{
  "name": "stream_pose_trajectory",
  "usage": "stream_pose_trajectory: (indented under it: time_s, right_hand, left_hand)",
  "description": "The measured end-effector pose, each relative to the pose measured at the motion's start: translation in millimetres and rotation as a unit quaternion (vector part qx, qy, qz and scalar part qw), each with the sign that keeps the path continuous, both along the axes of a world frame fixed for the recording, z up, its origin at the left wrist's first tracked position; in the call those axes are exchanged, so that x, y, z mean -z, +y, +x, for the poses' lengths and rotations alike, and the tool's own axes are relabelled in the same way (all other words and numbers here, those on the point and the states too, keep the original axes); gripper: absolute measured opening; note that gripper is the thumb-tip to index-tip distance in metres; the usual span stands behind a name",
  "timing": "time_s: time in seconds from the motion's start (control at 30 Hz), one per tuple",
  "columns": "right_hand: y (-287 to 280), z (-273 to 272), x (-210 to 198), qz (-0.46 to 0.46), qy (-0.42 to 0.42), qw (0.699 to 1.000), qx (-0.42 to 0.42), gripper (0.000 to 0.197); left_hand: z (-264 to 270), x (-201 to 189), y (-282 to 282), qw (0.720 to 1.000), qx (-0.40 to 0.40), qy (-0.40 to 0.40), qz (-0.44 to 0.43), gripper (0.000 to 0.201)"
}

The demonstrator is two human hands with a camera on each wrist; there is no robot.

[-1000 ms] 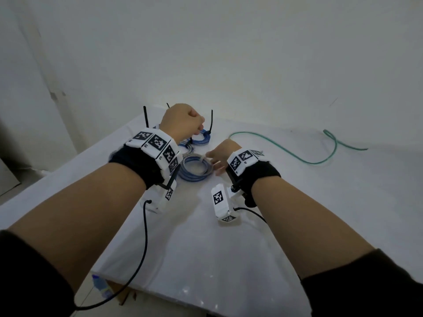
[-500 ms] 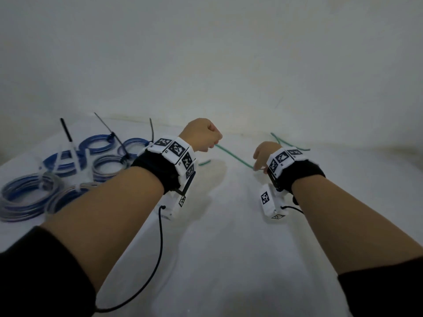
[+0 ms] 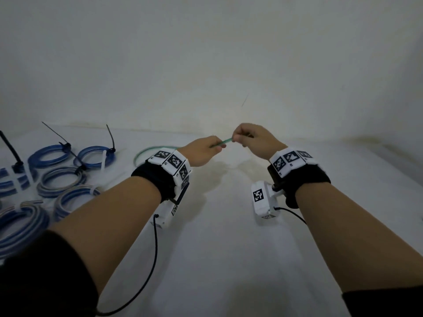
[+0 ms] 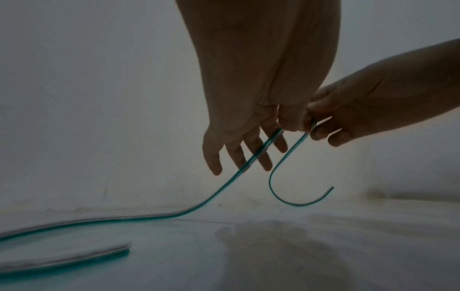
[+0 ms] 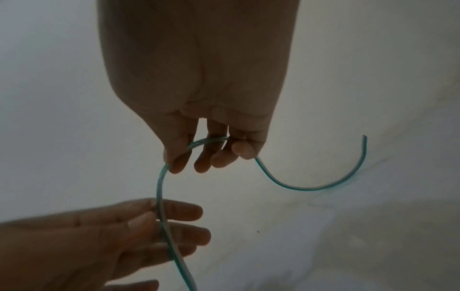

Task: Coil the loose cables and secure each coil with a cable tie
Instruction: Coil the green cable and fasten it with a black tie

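- Since half a second ago, both hands have risen off the white table (image 3: 217, 259) and closed toward each other; the thin green cable (image 3: 221, 143) that lay on the surface now spans the short gap between them, held in the air.
- Right hand (image 3: 254, 139) pinches the green cable between thumb and forefinger, near its free end.
- Left hand (image 3: 201, 152) takes the cable between thumb and fingers just beside the right; its other fingers are loosely spread.
- Only the wrist views show the free end: past the right hand (image 5: 211, 141) the cable (image 5: 311, 187) curls in an open hook, its tip pointing up.
- Left wrist view alone shows the cable (image 4: 199, 206) running down from the left hand (image 4: 244, 137) to the table, then sweeping out of frame at the left; another stretch lies blurred at the lower left edge.
- Head view alone shows the finished blue cable coils (image 3: 60, 180) lying well apart at the left, several bound with black cable ties (image 3: 111, 139) whose tails stick up, others with white ties (image 3: 104, 159).
- From the head, the backs of the hands hide the fingertips, and the left wrist covers part of the cable's loop (image 3: 146, 152) on the table.
- Leftmost coils are cut off by the frame edge.
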State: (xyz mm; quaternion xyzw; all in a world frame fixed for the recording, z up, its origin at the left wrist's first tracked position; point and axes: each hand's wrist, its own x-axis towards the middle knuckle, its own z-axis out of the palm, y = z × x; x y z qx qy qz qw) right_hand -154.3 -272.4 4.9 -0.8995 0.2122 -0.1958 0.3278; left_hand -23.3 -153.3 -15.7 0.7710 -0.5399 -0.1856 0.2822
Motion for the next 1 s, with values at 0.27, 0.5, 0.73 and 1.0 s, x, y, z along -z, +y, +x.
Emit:
stream_pose_trajectory:
  time_s: [0.27, 0.5, 0.73, 1.0]
  right_hand:
    - [-11.8, -19.6, -11.0, 0.006, -0.168, 0.977, 0.129, 0.012]
    - [25.6, -17.2, -4.8, -0.230, -0.122, 0.966, -0.002, 0.032]
    - [22.2, -21.3, -12.2, -0.198, -0.200, 0.957, 0.078, 0.012]
    - [33.5, -18.0, -5.2, -0.292, -0.114, 0.948, 0.047, 0.043]
  left_hand:
    - [7.9, 3.3, 20.8, 0.996, -0.048, 0.032, -0.071, 0.023]
    - [-14.3, -19.2, 27.8, 0.976, -0.037, 0.098, -0.191, 0.025]
    - [-10.9, -22.5, 56.5, 0.992, 0.003, 0.097, -0.080, 0.024]
    - [-11.2, -22.9, 68.6, 0.986, -0.016, 0.099, -0.133, 0.033]
